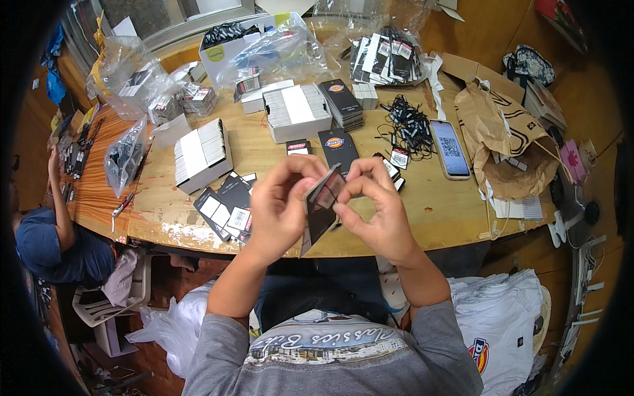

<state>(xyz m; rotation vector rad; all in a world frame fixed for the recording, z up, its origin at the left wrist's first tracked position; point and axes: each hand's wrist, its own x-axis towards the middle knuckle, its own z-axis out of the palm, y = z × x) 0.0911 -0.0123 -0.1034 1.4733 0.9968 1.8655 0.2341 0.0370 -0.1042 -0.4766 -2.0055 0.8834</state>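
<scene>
My left hand (281, 208) grips black hang tags (321, 216) along their left side, holding them tilted over the table's front edge. At their right side, my right hand (382, 210) is closed in a pinch. A thin dark strand shows by its fingertips, but what they hold is mostly hidden. Just beyond my hands lies a black hang tag (334, 146) with a coloured logo. Black and white tags (228, 208) are spread left of my left hand. To the right of my right hand are a tangle of black tag strings (408, 124) and a phone (450, 150) with a code on its screen.
White boxes packed with cards (203, 155) (296, 113) stand on the wooden table (148, 221). Behind them are a clear plastic bag (281, 56) and a pile of tags (386, 59). A brown paper bag (505, 142) sits right. Another person (63, 241) is at left; white shirts (502, 310) lie lower right.
</scene>
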